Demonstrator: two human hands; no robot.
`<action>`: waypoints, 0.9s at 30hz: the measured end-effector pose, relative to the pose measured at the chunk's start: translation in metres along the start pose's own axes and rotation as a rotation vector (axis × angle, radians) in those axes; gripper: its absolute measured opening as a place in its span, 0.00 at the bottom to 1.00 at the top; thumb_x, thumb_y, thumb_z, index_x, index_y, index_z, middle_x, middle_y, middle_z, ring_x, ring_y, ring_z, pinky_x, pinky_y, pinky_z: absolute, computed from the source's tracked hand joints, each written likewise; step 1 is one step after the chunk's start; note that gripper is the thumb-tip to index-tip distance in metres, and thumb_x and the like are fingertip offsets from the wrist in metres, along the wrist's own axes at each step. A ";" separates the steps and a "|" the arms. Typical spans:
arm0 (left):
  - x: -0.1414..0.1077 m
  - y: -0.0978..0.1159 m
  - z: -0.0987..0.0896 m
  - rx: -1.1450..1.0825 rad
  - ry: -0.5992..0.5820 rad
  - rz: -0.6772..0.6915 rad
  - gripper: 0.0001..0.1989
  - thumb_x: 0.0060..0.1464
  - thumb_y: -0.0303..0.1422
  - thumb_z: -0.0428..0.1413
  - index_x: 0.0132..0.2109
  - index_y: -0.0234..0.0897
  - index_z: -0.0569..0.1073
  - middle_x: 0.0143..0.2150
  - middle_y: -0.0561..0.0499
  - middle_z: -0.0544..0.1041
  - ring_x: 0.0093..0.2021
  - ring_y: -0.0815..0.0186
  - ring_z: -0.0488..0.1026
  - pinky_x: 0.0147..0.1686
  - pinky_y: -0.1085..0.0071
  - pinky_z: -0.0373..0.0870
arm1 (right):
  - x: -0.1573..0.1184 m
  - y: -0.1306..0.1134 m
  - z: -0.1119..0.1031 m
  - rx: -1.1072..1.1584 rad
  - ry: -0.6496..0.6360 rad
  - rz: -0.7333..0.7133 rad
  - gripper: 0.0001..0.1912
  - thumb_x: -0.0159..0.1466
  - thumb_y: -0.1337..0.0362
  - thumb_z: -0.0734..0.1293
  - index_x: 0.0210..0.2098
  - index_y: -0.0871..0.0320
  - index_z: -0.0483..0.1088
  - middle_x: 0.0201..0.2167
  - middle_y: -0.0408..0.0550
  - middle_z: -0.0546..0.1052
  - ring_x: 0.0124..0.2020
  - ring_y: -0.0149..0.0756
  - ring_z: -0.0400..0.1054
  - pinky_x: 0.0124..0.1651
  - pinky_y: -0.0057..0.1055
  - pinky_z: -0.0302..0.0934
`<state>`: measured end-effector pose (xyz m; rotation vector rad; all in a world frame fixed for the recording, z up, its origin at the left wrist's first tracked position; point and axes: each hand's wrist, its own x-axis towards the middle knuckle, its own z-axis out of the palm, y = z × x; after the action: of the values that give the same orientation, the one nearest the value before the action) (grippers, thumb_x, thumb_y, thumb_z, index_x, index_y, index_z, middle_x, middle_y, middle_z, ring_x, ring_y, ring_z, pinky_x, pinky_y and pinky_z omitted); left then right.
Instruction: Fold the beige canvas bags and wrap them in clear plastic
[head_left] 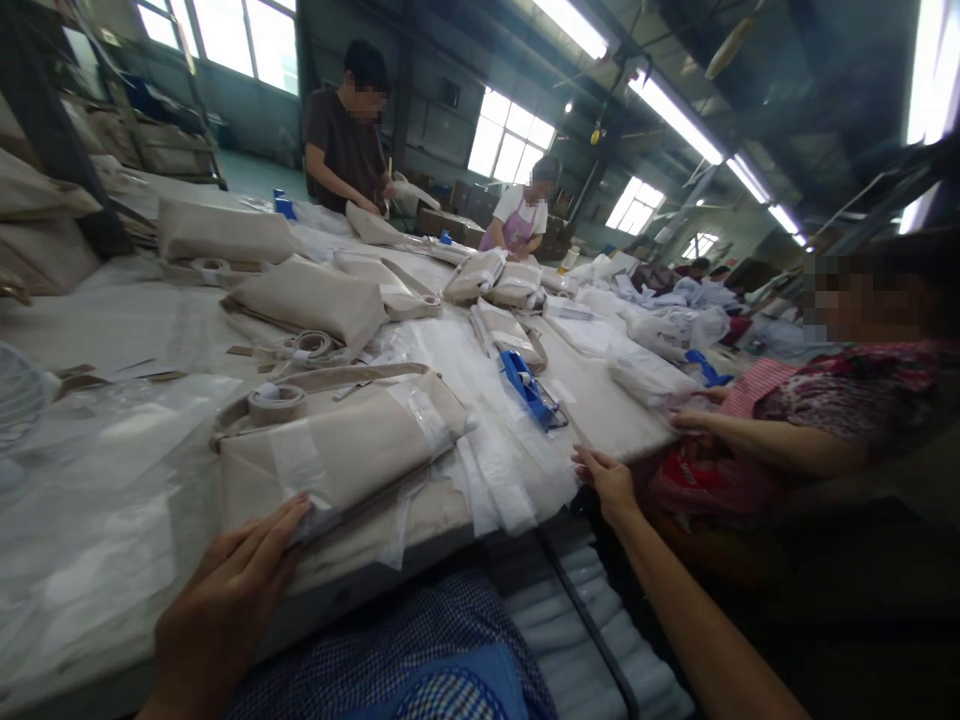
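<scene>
A beige bag (360,445) with a coiled strap (276,402) lies in front of me, with clear plastic strips wrapped round parts of it. My left hand (232,585) rests flat on its near left corner, fingers stretched together over the plastic. At the table edge to the right, my right hand (609,480) has its thumb and forefinger close together by the clear plastic sheets (517,470); whether anything thin is between them cannot be made out. A blue tape dispenser (529,390) sits beyond those sheets, right of the bag.
More beige bags (307,300) lie behind on the table (142,320). A person in a patterned top (840,400) handles a plastic-wrapped item at the right. Two people work across the table. A white fan (22,395) stands at the left. Stacked plastic (577,620) sits below the edge.
</scene>
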<state>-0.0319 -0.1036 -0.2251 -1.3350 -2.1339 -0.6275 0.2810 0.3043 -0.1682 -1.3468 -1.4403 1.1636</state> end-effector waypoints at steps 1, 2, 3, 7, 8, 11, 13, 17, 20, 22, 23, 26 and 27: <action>0.000 0.000 0.000 -0.003 -0.002 0.002 0.27 0.68 0.36 0.46 0.71 0.48 0.54 0.59 0.55 0.75 0.48 0.57 0.74 0.52 0.62 0.68 | 0.002 0.004 0.001 0.013 -0.002 0.002 0.29 0.39 0.46 0.80 0.32 0.62 0.80 0.29 0.52 0.82 0.22 0.31 0.71 0.27 0.28 0.68; 0.000 0.000 0.000 -0.007 -0.003 0.000 0.27 0.68 0.36 0.46 0.71 0.48 0.54 0.59 0.55 0.75 0.48 0.57 0.74 0.52 0.62 0.68 | 0.004 0.008 0.002 0.022 -0.004 0.002 0.28 0.40 0.46 0.80 0.32 0.62 0.80 0.29 0.52 0.81 0.21 0.30 0.71 0.26 0.27 0.67; 0.001 0.000 0.000 -0.013 -0.006 -0.002 0.27 0.68 0.35 0.45 0.72 0.48 0.54 0.59 0.54 0.76 0.48 0.57 0.74 0.52 0.61 0.68 | 0.007 0.011 0.002 0.029 -0.005 0.001 0.28 0.40 0.46 0.80 0.32 0.62 0.80 0.29 0.52 0.81 0.21 0.30 0.70 0.25 0.26 0.66; 0.003 0.003 -0.002 -0.036 -0.008 -0.018 0.27 0.68 0.35 0.46 0.72 0.49 0.53 0.59 0.54 0.75 0.50 0.57 0.73 0.54 0.61 0.67 | 0.017 0.021 0.005 0.043 -0.001 -0.011 0.27 0.41 0.47 0.80 0.30 0.63 0.80 0.28 0.53 0.81 0.20 0.29 0.69 0.22 0.24 0.62; 0.003 0.003 -0.002 -0.037 -0.005 -0.020 0.27 0.68 0.35 0.47 0.71 0.49 0.54 0.59 0.54 0.76 0.50 0.57 0.73 0.53 0.61 0.67 | 0.018 0.023 0.006 0.044 0.003 -0.015 0.27 0.41 0.47 0.79 0.30 0.63 0.80 0.28 0.53 0.81 0.21 0.28 0.69 0.22 0.24 0.62; 0.003 0.003 -0.002 -0.026 0.006 -0.014 0.27 0.68 0.36 0.48 0.71 0.51 0.54 0.58 0.54 0.76 0.49 0.57 0.73 0.51 0.62 0.68 | 0.022 0.029 0.009 0.042 0.014 -0.024 0.27 0.42 0.46 0.79 0.31 0.63 0.80 0.29 0.54 0.82 0.21 0.29 0.70 0.22 0.24 0.63; 0.002 0.000 -0.001 -0.013 0.002 -0.006 0.27 0.68 0.36 0.48 0.71 0.51 0.54 0.58 0.54 0.76 0.49 0.57 0.73 0.49 0.63 0.68 | 0.023 0.032 0.011 0.031 0.024 -0.031 0.28 0.43 0.45 0.78 0.32 0.63 0.80 0.30 0.55 0.82 0.21 0.30 0.70 0.23 0.25 0.64; 0.000 -0.004 0.002 -0.008 0.003 0.021 0.28 0.67 0.36 0.48 0.71 0.50 0.54 0.58 0.54 0.76 0.48 0.57 0.74 0.49 0.63 0.68 | 0.018 0.042 0.011 -0.039 0.064 -0.070 0.29 0.45 0.42 0.76 0.30 0.64 0.80 0.27 0.55 0.82 0.20 0.31 0.70 0.22 0.26 0.64; 0.001 -0.002 0.001 -0.019 0.012 0.022 0.27 0.68 0.37 0.46 0.71 0.49 0.54 0.58 0.53 0.76 0.48 0.57 0.73 0.50 0.63 0.67 | 0.008 0.049 0.002 -0.137 0.096 -0.145 0.30 0.49 0.39 0.73 0.29 0.64 0.80 0.25 0.55 0.81 0.19 0.35 0.70 0.22 0.29 0.65; 0.001 0.000 0.000 -0.024 0.014 0.011 0.27 0.68 0.37 0.46 0.71 0.49 0.54 0.57 0.52 0.77 0.49 0.56 0.73 0.50 0.62 0.67 | 0.001 0.050 -0.011 -0.226 0.113 -0.217 0.30 0.53 0.40 0.70 0.32 0.64 0.80 0.25 0.54 0.81 0.22 0.39 0.72 0.25 0.32 0.67; 0.002 0.000 -0.001 -0.025 0.014 0.007 0.27 0.68 0.37 0.45 0.71 0.49 0.54 0.57 0.53 0.77 0.48 0.56 0.73 0.50 0.62 0.67 | -0.002 0.049 -0.020 -0.278 0.119 -0.257 0.29 0.55 0.41 0.69 0.35 0.64 0.81 0.25 0.53 0.81 0.24 0.41 0.73 0.28 0.33 0.67; 0.001 -0.001 -0.001 -0.040 -0.004 0.009 0.27 0.68 0.39 0.45 0.71 0.50 0.53 0.58 0.53 0.76 0.48 0.56 0.73 0.50 0.60 0.67 | -0.008 0.035 -0.051 -0.450 0.097 -0.381 0.22 0.60 0.49 0.68 0.40 0.59 0.81 0.31 0.52 0.83 0.28 0.43 0.75 0.36 0.35 0.67; 0.000 -0.003 -0.001 -0.057 -0.014 0.012 0.27 0.68 0.40 0.44 0.72 0.50 0.53 0.59 0.52 0.76 0.48 0.55 0.73 0.51 0.60 0.67 | -0.009 0.028 -0.062 -0.496 0.076 -0.414 0.18 0.60 0.52 0.68 0.41 0.57 0.81 0.35 0.51 0.83 0.30 0.42 0.75 0.38 0.34 0.66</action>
<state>-0.0344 -0.1052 -0.2251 -1.3856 -2.1317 -0.6805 0.3487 0.3005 -0.1808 -1.3020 -1.9155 0.4988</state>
